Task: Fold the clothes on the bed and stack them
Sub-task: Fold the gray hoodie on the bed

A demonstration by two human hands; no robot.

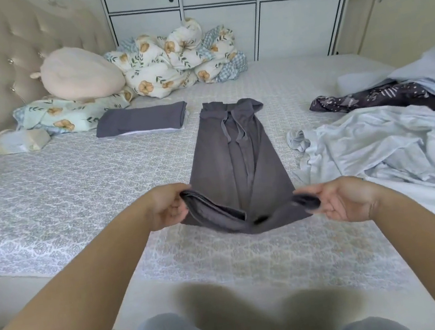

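Two hands were in view, and each one held a corner of one pair of gray pants [235, 162]. The pants lay flat in the middle of the bed [74, 190], folded long and thin. Their long side ran from the near edge of the bed toward the far edge, with the waist and its two strings at the far end and the leg ends at the near end. The left hand [167, 206] pinched the left corner of the leg ends, with its fingers curled round the cloth. The right hand [341, 199] pinched the right corner the same way. Both corners were lifted a little off the bed, and the cloth between them sagged down. One folded gray piece [140, 119] sat on top of something white, just beside the pants on the left and nearer the headboard. At the right edge of the bed lay a messy heap of light blue clothes [393, 148], and one dark piece with small dots [369, 97] lay behind it. At the far left corner there was one round pink pillow [80, 73] on one flowered pillow [69, 113], next to one bunched flowered blanket [181, 55].
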